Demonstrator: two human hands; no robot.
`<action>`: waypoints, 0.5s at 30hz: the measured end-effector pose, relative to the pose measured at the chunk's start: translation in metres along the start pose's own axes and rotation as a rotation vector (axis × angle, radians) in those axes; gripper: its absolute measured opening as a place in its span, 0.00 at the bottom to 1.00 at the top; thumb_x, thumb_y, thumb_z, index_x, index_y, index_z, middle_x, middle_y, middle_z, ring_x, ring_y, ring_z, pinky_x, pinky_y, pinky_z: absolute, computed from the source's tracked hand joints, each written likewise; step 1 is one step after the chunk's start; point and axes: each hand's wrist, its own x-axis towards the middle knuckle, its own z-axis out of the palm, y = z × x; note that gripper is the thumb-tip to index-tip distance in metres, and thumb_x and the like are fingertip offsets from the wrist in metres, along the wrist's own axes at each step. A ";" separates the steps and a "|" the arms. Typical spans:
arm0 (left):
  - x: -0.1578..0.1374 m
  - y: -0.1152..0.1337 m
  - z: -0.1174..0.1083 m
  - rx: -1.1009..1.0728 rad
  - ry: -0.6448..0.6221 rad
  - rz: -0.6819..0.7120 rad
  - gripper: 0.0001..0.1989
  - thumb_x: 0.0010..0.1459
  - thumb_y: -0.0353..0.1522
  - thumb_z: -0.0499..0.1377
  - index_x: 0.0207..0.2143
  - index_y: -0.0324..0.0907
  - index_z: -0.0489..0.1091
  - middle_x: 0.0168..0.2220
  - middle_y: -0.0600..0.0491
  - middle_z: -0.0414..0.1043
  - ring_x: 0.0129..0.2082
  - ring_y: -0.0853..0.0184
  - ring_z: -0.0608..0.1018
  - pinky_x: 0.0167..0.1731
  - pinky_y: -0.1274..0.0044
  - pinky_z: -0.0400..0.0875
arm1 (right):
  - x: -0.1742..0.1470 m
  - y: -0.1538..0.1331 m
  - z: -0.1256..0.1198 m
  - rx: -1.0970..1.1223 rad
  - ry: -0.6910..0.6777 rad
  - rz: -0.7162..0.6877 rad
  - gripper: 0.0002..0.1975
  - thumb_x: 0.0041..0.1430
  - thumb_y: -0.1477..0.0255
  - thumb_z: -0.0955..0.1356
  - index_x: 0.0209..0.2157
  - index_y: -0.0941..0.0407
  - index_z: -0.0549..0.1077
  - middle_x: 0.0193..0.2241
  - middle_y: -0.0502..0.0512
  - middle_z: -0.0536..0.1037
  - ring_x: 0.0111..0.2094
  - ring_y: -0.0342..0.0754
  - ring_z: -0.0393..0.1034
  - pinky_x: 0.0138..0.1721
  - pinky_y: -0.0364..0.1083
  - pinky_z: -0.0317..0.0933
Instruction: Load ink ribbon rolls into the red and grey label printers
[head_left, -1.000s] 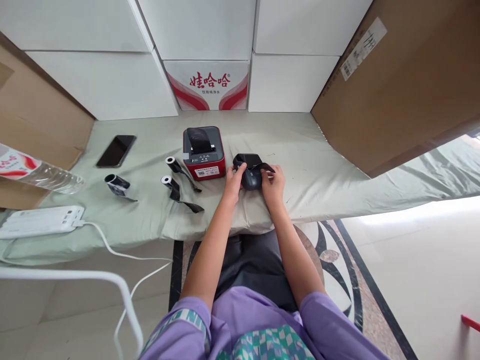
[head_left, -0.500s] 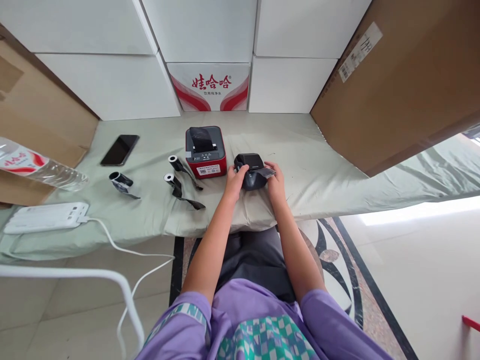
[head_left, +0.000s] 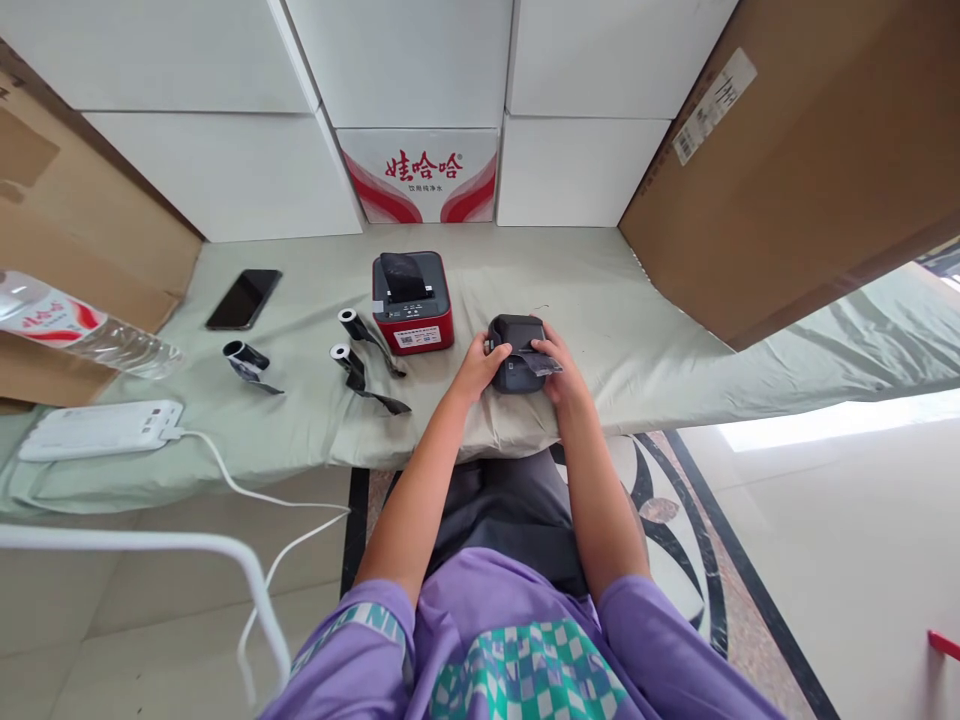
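Between both hands, on the cloth, is a small black portable printer (head_left: 517, 375) with its lid down. A dark, glossy paper strip (head_left: 544, 363) sticks out of its slot toward the right. My left hand (head_left: 484, 365) grips the printer's left side, thumb on top. My right hand (head_left: 564, 372) grips the right side, its thumb lying over the top by the strip. The fingers under the printer are partly hidden. Left of it stands a larger red and black printer (head_left: 420, 335) with a dark strip of paper coming out of its top.
Several black paper rolls, including one roll (head_left: 341, 354) with its end unwound, lie left of the red printer. A phone (head_left: 244, 299), a water bottle (head_left: 142, 350) and a white power bank (head_left: 101, 432) with a cable are further left. A cardboard box (head_left: 765, 200) stands at right.
The black printer's lid stood raised and is now down. The printer has turned and come slightly right, and my right thumb has moved onto its top.
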 end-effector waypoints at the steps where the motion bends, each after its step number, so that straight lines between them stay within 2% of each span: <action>1: 0.000 0.000 0.000 -0.017 -0.005 -0.015 0.22 0.50 0.38 0.70 0.45 0.40 0.68 0.30 0.55 0.75 0.28 0.68 0.78 0.30 0.78 0.73 | -0.001 -0.001 -0.001 -0.009 -0.006 0.009 0.28 0.44 0.66 0.75 0.51 0.50 0.77 0.41 0.48 0.83 0.40 0.50 0.76 0.39 0.46 0.70; 7: 0.003 -0.004 -0.002 -0.053 -0.049 -0.070 0.25 0.54 0.38 0.68 0.51 0.39 0.68 0.35 0.51 0.79 0.32 0.65 0.81 0.34 0.75 0.76 | -0.002 -0.003 -0.011 -0.062 -0.044 0.040 0.30 0.43 0.63 0.79 0.51 0.52 0.77 0.32 0.50 0.82 0.30 0.49 0.74 0.31 0.47 0.67; 12: 0.004 -0.004 0.001 -0.043 -0.027 -0.048 0.24 0.54 0.39 0.69 0.50 0.39 0.69 0.35 0.51 0.79 0.32 0.65 0.81 0.33 0.76 0.76 | -0.002 -0.006 -0.010 -0.027 -0.058 0.056 0.29 0.43 0.64 0.79 0.50 0.51 0.78 0.33 0.49 0.82 0.31 0.48 0.74 0.31 0.46 0.67; 15: 0.005 -0.006 0.004 -0.030 0.002 -0.029 0.24 0.55 0.42 0.70 0.49 0.40 0.70 0.32 0.53 0.78 0.30 0.66 0.80 0.31 0.77 0.74 | -0.001 -0.006 -0.007 -0.008 -0.038 0.038 0.26 0.43 0.63 0.78 0.47 0.51 0.79 0.37 0.50 0.83 0.35 0.49 0.76 0.34 0.46 0.69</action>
